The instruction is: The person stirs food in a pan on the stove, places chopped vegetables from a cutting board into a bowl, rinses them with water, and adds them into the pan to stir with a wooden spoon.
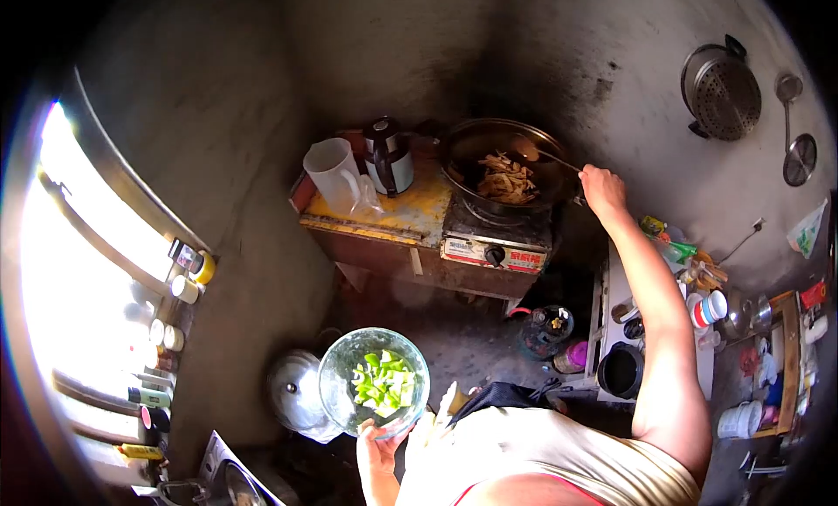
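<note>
My left hand [381, 447] grips the rim of a clear glass bowl [330, 391], held low in front of my body. Pieces of cut green pepper [384, 384] lie in it. With my arm stretched out, my right hand [602, 190] is closed around the handle of a wok spatula [527, 148]. The spatula's head is inside a large wok [463, 138], near a heap of browned strips of food [508, 180] whose kind I cannot make out. The wok sits on a gas stove [495, 255].
Left of the stove, a white plastic jug [332, 167] and a kettle [389, 161] stand on a yellow-topped table [410, 211]. A metal lid [292, 388] is beside the bowl. At right, a white table [616, 307] bears a dark pot [621, 370]. Strainers [731, 96] hang on the wall.
</note>
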The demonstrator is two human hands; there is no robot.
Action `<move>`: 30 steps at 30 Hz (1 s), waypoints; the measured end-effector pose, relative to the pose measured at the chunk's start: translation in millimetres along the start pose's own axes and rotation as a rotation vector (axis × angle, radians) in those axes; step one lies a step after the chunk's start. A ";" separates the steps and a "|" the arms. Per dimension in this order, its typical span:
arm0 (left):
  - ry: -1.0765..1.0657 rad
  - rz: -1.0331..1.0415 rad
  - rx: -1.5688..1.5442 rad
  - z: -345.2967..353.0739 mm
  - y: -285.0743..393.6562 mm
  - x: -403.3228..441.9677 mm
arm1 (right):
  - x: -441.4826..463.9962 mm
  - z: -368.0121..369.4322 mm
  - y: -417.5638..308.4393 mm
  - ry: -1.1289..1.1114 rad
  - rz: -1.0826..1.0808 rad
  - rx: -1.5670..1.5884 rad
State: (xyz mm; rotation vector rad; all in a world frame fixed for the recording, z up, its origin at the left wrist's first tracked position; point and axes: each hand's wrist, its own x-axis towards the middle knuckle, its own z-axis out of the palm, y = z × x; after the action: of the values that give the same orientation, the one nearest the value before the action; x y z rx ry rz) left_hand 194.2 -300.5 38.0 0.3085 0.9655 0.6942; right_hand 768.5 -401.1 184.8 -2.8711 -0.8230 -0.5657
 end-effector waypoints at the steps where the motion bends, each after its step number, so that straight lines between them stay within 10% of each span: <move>1: -0.035 0.015 -0.013 -7.1 -0.3 0.6 | 4.3 5.5 -1.0 0.000 -0.013 -0.002; 10: 0.068 0.013 0.038 -20.3 19.7 -2.6 | -4.8 -34.8 -8.3 -0.373 -0.163 0.291; 20: 0.018 -0.005 0.096 -24.5 44.2 7.2 | -51.4 -164.2 -15.0 -0.122 -0.366 0.070; 30: -0.003 -0.077 0.044 -19.4 48.2 15.6 | -35.7 -43.0 -34.7 0.009 -0.297 -0.201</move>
State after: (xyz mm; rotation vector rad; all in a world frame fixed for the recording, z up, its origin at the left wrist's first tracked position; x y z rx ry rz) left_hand 164.6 -255.3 42.8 0.3097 0.9853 0.6031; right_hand 708.3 -397.7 211.0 -2.9365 -1.2726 -0.7298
